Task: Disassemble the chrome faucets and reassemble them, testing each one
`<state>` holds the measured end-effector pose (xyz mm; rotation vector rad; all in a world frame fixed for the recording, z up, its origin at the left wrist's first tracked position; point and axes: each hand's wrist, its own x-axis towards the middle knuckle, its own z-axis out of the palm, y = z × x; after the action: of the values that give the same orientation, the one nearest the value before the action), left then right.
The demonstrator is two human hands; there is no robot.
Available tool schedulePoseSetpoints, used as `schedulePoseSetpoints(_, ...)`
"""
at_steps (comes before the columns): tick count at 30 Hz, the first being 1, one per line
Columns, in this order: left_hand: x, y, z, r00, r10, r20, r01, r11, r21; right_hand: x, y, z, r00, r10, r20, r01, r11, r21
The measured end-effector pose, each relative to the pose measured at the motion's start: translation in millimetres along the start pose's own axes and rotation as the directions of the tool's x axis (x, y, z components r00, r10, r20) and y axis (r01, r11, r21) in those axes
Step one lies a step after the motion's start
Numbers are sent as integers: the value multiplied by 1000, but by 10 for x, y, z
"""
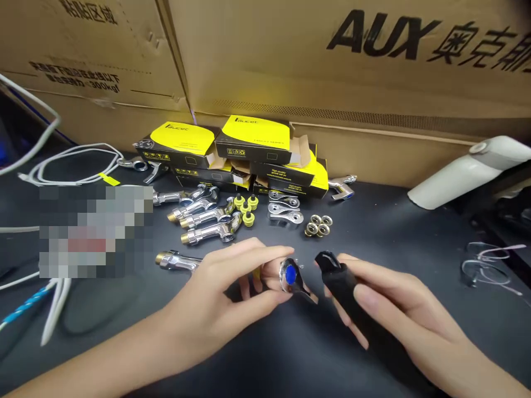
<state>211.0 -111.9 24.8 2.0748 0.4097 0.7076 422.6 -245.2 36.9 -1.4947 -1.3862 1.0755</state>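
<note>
My left hand (224, 287) grips a chrome faucet handle (304, 292) with a blue cap (291, 274) on its end, thumb and fingers around it. A black tool (352, 293) with a dark tip lies in my right hand (398, 309), the thumb pressed along its side. Its tip stands just right of the handle, apart from it. Behind my hands are chrome faucet bodies (207, 232), yellow-green valve cores (248, 219), several chrome handles (286, 217) and brass-coloured round fittings (323, 229). Another faucet body (178, 260) sits partly behind my left hand.
Yellow and black faucet boxes (253, 148) are stacked against large cardboard (332, 88). A white bottle (460, 177) leans at the right, with glasses (485, 271) nearer. White cables (74, 166) and a blurred object (95, 237) are at the left.
</note>
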Motion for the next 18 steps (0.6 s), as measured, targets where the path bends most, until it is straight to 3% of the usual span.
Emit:
schedulePoseSetpoints(5, 2, -17, 27, 1000, -1, 6, 1, 1000, 3, -11, 108, 3, 996, -67, -62, 69, 997, 38)
schedulePoseSetpoints(9, -3, -3, 34, 999, -29, 28, 28, 999, 29, 1, 132, -2, 977, -202, -71, 187, 966, -177)
schedulePoseSetpoints(14, 6, -2, 38, 998, -47, 46, 45, 998, 52, -2, 97, 32, 894, -448, -33, 390, 811, -437)
schedulePoseSetpoints(18, 8, -23, 54, 998, -53, 46, 50, 997, 65, -33, 50, 61, 852, -524, 0, 421, 684, -596)
